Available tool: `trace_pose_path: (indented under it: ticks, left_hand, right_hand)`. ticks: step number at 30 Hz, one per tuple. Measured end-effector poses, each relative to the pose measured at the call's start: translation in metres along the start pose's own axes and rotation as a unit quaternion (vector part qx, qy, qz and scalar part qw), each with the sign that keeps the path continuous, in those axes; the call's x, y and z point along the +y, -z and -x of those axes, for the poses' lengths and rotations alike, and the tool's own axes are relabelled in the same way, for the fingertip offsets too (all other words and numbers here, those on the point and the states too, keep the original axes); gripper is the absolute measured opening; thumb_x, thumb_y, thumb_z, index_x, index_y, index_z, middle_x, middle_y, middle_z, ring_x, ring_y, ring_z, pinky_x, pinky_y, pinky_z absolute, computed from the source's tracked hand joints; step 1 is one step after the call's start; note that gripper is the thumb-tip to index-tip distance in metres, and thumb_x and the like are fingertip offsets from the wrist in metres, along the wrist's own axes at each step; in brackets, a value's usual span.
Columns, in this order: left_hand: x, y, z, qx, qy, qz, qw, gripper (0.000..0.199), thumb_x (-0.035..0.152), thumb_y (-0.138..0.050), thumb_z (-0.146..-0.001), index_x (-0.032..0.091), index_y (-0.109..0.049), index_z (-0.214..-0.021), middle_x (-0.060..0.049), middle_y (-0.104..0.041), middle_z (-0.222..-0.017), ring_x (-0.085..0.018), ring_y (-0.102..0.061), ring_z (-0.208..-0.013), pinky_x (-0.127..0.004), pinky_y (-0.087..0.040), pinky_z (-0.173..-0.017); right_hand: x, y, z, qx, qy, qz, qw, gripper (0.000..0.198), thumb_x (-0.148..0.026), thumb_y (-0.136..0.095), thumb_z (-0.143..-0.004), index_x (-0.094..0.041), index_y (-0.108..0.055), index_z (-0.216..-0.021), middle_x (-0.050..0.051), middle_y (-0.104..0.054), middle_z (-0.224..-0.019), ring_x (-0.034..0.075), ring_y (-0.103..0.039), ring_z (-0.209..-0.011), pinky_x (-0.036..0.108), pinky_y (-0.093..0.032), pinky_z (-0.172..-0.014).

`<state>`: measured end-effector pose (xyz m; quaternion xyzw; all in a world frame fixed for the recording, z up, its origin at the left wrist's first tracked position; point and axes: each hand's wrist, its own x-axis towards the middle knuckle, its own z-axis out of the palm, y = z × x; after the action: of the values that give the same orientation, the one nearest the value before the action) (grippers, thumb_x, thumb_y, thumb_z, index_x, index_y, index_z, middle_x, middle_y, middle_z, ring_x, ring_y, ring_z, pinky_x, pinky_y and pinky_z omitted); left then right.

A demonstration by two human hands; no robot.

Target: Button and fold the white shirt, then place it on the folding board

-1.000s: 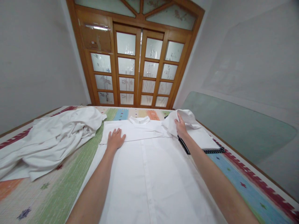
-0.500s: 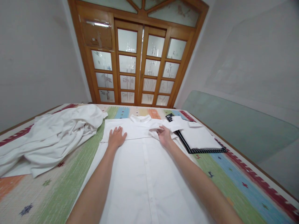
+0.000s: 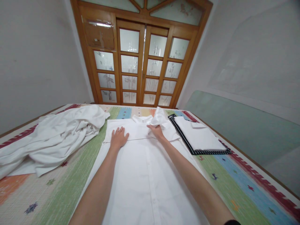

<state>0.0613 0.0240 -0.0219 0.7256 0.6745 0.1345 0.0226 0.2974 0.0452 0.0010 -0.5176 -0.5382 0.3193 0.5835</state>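
A white buttoned shirt (image 3: pixel 138 175) lies front up before me, its collar at the far end and its sleeves across the chest. My left hand (image 3: pixel 119 137) rests flat on the left part of the chest, fingers spread over the folded sleeve. Near the collar, my right hand (image 3: pixel 156 130) pinches a white sleeve (image 3: pixel 160 117), whose end stands up crumpled above the fingers. Part of the right fingertips is hidden by the cloth.
Crumpled white cloth (image 3: pixel 63 134) lies to the left on the patterned bedspread (image 3: pixel 67 181). On the right are a folded white garment (image 3: pixel 201 136) and a black striped one (image 3: pixel 211 152) beneath it. A green headboard-like panel (image 3: pixel 234 125) stands along the right wall.
My right hand has moved left toward the collar, drawing the sleeve inward and up off the folded pile at right. My left hand stays on the chest.
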Motion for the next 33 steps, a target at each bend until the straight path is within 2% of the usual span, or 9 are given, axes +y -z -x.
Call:
trace_pose_path:
  ticks: [5, 7, 9, 12, 15, 17, 21, 27, 33]
  left_hand:
    - [-0.001, 0.0, -0.001, 0.021, 0.023, 0.06, 0.998, 0.053, 0.04, -0.024, -0.099, 0.017, -0.05, -0.139, -0.012, -0.044, -0.151, -0.026, -0.033, -0.144, -0.049, -0.019, -0.118]
    - [-0.001, 0.003, -0.001, 0.04, 0.035, 0.104, 0.993, 0.052, 0.038, -0.02, -0.1, 0.016, -0.055, -0.133, -0.012, -0.052, -0.145, -0.025, -0.04, -0.14, -0.047, -0.023, -0.116]
    - [-0.003, 0.005, -0.003, 0.06, 0.047, 0.153, 0.985, 0.054, 0.038, -0.018, -0.1, 0.016, -0.062, -0.122, -0.013, -0.061, -0.135, -0.026, -0.05, -0.132, -0.046, -0.029, -0.113]
    - [-0.01, 0.004, -0.008, 0.095, 0.09, 0.279, 0.951, 0.062, 0.046, -0.014, -0.099, 0.017, -0.067, -0.111, -0.014, -0.071, -0.117, -0.027, -0.061, -0.117, -0.043, -0.039, -0.105]
    - [-0.017, -0.001, -0.013, 0.147, 0.119, 0.426, 0.885, 0.068, 0.056, -0.012, -0.097, 0.016, -0.066, -0.112, -0.012, -0.074, -0.106, -0.024, -0.069, -0.1, -0.038, -0.047, -0.094]
    - [-0.018, -0.002, -0.013, 0.158, 0.118, 0.462, 0.865, 0.06, 0.059, -0.026, -0.094, 0.017, -0.065, -0.113, -0.01, -0.074, -0.104, -0.022, -0.07, -0.093, -0.035, -0.049, -0.09]
    - [-0.012, 0.003, -0.009, 0.128, 0.079, 0.46, 0.875, 0.052, 0.052, -0.059, -0.078, 0.018, -0.063, -0.118, -0.009, -0.074, -0.107, -0.022, -0.069, -0.093, -0.033, -0.049, -0.088]
    - [-0.01, 0.005, -0.01, 0.119, 0.029, 0.437, 0.891, 0.047, 0.036, -0.065, -0.067, 0.016, -0.07, -0.108, -0.008, -0.075, -0.102, -0.019, -0.067, -0.076, -0.029, -0.052, -0.073]
    - [-0.026, -0.008, -0.019, 0.126, 0.078, 0.425, 0.893, 0.019, 0.026, -0.055, -0.071, 0.014, -0.07, -0.071, -0.004, -0.067, -0.063, -0.022, -0.064, -0.066, -0.031, -0.05, -0.061]
  right_hand:
    - [-0.005, -0.026, 0.017, -0.202, 0.182, 0.226, 0.935, 0.073, -0.027, -0.075, -0.058, -0.018, -0.06, -0.129, 0.013, -0.046, -0.148, 0.035, -0.034, -0.138, 0.049, -0.025, -0.115]
    - [-0.003, -0.03, 0.027, -0.252, 0.208, 0.246, 0.913, 0.089, -0.024, -0.073, -0.06, -0.021, -0.045, -0.144, 0.013, -0.026, -0.159, 0.036, -0.029, -0.142, 0.051, -0.027, -0.113]
    - [0.001, -0.031, 0.034, -0.268, 0.189, 0.225, 0.917, 0.1, -0.021, -0.069, -0.062, -0.025, -0.028, -0.153, 0.013, -0.014, -0.163, 0.034, -0.04, -0.135, 0.048, -0.037, -0.106]
    - [0.009, -0.03, 0.04, -0.258, 0.136, 0.196, 0.936, 0.102, -0.018, -0.065, -0.063, -0.023, -0.022, -0.156, 0.016, -0.031, -0.157, 0.025, -0.059, -0.107, 0.04, -0.047, -0.093]
    - [0.014, -0.031, 0.04, -0.222, 0.133, 0.228, 0.939, 0.092, -0.018, -0.063, -0.065, -0.016, -0.033, -0.151, 0.014, -0.057, -0.133, 0.021, -0.058, -0.093, 0.039, -0.047, -0.092]
    - [0.016, -0.034, 0.038, -0.194, 0.142, 0.262, 0.935, 0.082, -0.017, -0.062, -0.066, -0.014, -0.043, -0.145, 0.01, -0.065, -0.114, 0.022, -0.056, -0.093, 0.038, -0.046, -0.093]
    - [0.011, -0.043, 0.035, -0.16, 0.115, 0.316, 0.928, 0.063, -0.014, -0.061, -0.067, -0.013, -0.059, -0.13, 0.004, -0.068, -0.089, 0.021, -0.057, -0.086, 0.032, -0.045, -0.086]
    - [-0.005, -0.049, 0.035, -0.202, 0.093, 0.393, 0.892, 0.021, -0.013, -0.057, -0.075, -0.015, -0.072, -0.09, 0.004, -0.064, -0.074, 0.018, -0.054, -0.072, 0.026, -0.039, -0.07]
    - [-0.006, -0.045, 0.046, -0.227, 0.173, 0.418, 0.862, 0.034, -0.012, -0.052, -0.083, -0.023, -0.074, -0.107, 0.005, -0.062, -0.084, 0.02, -0.055, -0.085, 0.027, -0.038, -0.078]
